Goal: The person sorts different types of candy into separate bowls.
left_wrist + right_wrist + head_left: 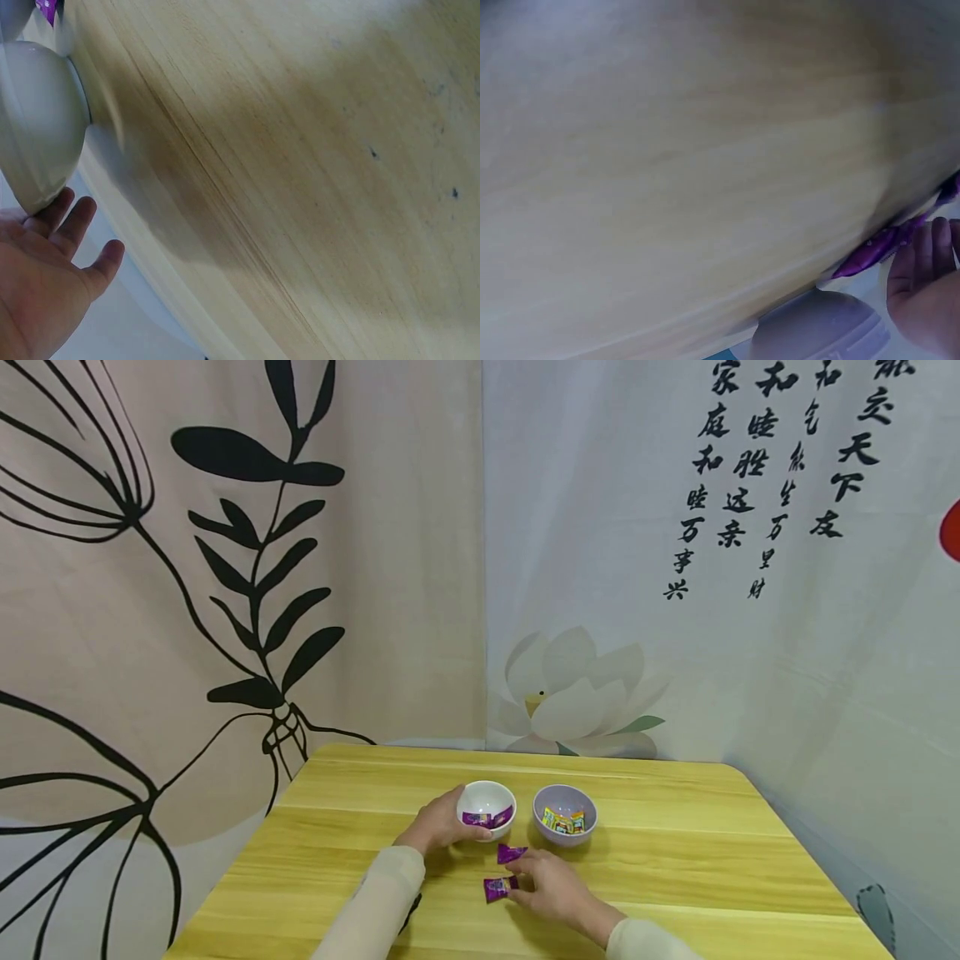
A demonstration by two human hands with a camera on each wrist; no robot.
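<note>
Head view: The near purple candy [495, 890] is laid on the counter [675, 843], immediately left of the right hand [553, 888]. Its long axis is set roughly left to right, and its right end is presented to the thumb and fingertips. The right grip is found partly closed — whether the candy is pinched or merely touched cannot be told. The far purple candy [511, 854] is located just beyond, close to the fingertips. Both loose candies are placed nearer to the right hand than to the left hand [442, 825]. The white bowl [486, 797] is sited beyond the near candy and slightly to its left; by the left grip it is held, the hand curved about its left side and the thumb laid along the front. Counted: two bowls, two loose purple candies, two purple candies [477, 819] visible inside the white bowl. In the lavender bowl [562, 797], at least two yellow candies [555, 820] are noted; overlap prevents an exact figure.

Left wrist view: The white bowl is seen from its outside, with fingertips set against it; the outer fingers are spread clear. One scrap of purple wrapper is shown past it.

Right wrist view: Purple wrapper is recorded at two spots beside the right fingers — contact is too blurred to be confirmed. The lavender bowl is placed nearby.
</note>
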